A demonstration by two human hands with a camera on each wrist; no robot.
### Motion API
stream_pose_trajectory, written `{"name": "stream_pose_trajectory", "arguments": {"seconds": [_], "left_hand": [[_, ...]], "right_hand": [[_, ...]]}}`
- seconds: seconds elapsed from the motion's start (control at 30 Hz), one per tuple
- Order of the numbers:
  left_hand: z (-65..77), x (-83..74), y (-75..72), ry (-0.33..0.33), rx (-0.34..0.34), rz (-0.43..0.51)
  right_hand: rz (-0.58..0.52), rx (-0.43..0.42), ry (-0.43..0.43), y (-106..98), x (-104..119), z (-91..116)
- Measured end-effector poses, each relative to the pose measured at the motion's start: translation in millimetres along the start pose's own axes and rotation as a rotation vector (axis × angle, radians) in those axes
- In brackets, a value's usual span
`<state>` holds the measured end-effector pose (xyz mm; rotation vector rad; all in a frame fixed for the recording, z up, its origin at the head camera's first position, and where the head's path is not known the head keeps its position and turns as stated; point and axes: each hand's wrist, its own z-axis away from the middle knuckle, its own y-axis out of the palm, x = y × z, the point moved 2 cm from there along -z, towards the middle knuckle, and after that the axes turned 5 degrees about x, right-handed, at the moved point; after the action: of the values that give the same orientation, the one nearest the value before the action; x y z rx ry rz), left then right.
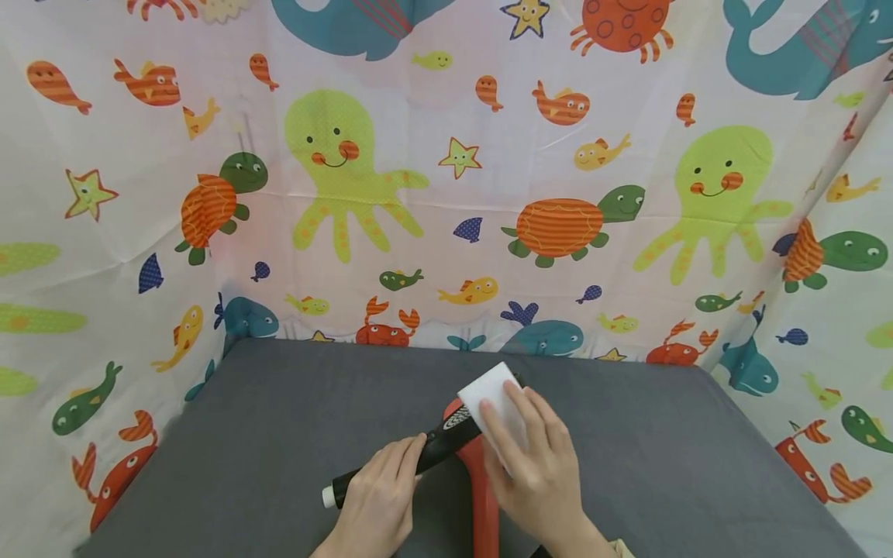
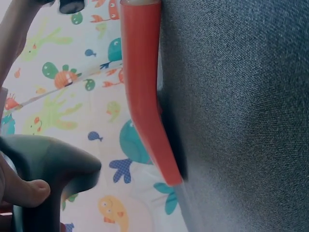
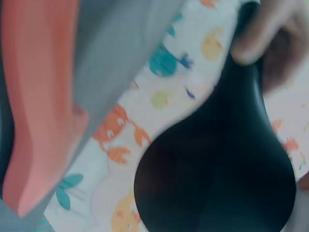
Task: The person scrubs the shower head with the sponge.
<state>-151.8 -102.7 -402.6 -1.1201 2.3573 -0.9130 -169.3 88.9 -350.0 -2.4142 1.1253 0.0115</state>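
My left hand (image 1: 380,492) grips a long black-handled tool (image 1: 444,444), fingers wrapped over its handle. A white cap sits at the tool's lower left end, and a grey patterned oval shows farther up. In the right wrist view, a smooth black rounded part (image 3: 217,179) narrows to a neck with fingers around it. My right hand (image 1: 544,473) holds a white square pad (image 1: 481,390), sponge or folded cloth, against the tool's upper right end and hides most of that end. Beneath both, a red-orange handled object (image 1: 486,496) lies on the grey surface.
The grey cloth-covered table (image 1: 279,418) spreads out on both sides. A white curtain (image 1: 446,271) printed with sea animals closes off the back and sides. In the left wrist view, the red-orange object (image 2: 142,72) bends toward its far end.
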Motion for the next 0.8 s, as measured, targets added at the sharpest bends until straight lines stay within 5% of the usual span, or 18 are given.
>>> {"name": "stream_pose_trajectory", "arguments": {"seconds": [0.27, 0.57, 0.7, 0.8], "left_hand": [[0.5, -1.9, -3.5, 0.006, -0.093, 0.177], [1.9, -6.2, -0.8, -0.129, -0.109, 0.691], [0.4, -7.4, -2.1, -0.212, -0.024, 0.983], [-0.2, -7.1, -1.3, -0.312, 0.145, 1.257]], "right_hand": [[-0.326, 0.012, 0.360, -11, -46, 5], [-0.851, 0.179, 0.911, -5, -47, 28], [-1.368, 0.138, 0.915, 0, -34, 31], [-1.735, 0.044, 0.845, -2, -25, 28]]}}
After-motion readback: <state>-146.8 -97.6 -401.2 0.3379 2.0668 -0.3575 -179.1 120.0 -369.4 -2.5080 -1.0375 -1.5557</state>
